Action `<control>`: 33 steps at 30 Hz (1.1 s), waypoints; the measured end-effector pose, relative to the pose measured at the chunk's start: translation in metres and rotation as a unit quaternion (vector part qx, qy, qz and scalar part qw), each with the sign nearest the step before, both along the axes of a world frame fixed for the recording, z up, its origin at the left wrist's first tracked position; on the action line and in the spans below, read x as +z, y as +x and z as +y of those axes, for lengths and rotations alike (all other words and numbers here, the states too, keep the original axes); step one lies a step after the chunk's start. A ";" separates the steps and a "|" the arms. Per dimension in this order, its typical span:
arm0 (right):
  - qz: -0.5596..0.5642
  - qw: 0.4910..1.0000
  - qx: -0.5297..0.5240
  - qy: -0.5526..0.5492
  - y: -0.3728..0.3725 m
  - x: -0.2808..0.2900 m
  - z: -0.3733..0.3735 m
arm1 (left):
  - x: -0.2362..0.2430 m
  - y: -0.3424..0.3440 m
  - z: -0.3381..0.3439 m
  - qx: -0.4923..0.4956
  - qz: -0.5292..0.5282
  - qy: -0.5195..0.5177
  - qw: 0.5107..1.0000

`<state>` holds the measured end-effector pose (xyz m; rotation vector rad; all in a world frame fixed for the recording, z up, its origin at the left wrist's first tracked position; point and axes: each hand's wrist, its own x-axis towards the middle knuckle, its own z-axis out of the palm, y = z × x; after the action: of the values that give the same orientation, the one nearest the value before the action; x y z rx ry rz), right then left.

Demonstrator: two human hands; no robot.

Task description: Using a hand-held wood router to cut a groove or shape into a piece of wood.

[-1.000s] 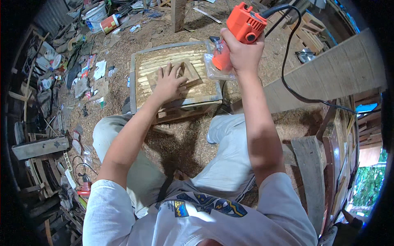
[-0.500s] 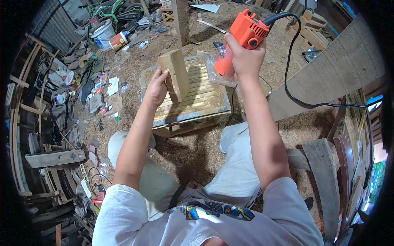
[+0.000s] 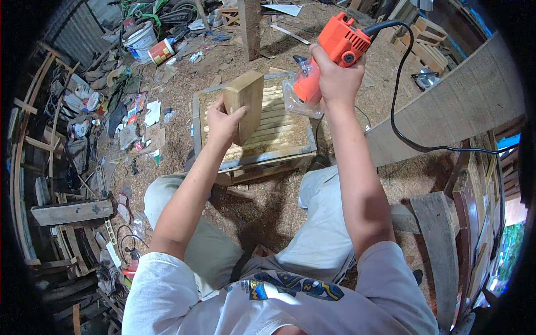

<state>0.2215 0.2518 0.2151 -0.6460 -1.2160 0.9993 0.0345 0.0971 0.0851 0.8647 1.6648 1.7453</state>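
Note:
My left hand (image 3: 224, 123) grips a thick block of wood (image 3: 249, 106) by its near left side, thumb across one face. The block stands on edge, tilted, over a low slatted wooden table (image 3: 273, 129); whether it touches the slats I cannot tell. In my right hand (image 3: 339, 81) is an orange trim router (image 3: 341, 43), fingers wrapped round its body. Its clear plastic base (image 3: 296, 101) points down and left, above the table's right edge. A black cord (image 3: 393, 100) runs from the router's top, loops down and goes off to the right.
A wide grey board (image 3: 446, 100) slants along the right side. An upright wooden post (image 3: 249, 30) stands behind the table. Sawdust covers the floor. To the left lie a white bucket (image 3: 140, 44), an orange-and-white tub (image 3: 161, 51) and scattered scraps. A bicycle (image 3: 167, 11) rests at the back.
My left hand has turned and shifted the wood block slightly right and toward the router, showing a different face. My right hand holds the router almost still.

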 end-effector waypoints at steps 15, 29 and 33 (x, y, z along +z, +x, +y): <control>0.010 1.000 -0.023 -0.012 -0.012 0.006 -0.008 | -0.002 0.004 0.008 0.025 0.082 0.067 0.994; -0.002 1.000 -0.014 -0.026 0.000 0.011 -0.005 | -0.013 0.010 -0.004 -0.044 0.617 -0.033 0.785; 0.014 0.999 -0.013 -0.026 0.003 0.011 -0.005 | -0.028 0.014 -0.011 -0.082 0.686 -0.020 0.722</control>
<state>0.2242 0.2471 0.2256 -0.6838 -1.1578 1.0182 0.0489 0.0860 0.0573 2.5523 2.2209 0.7515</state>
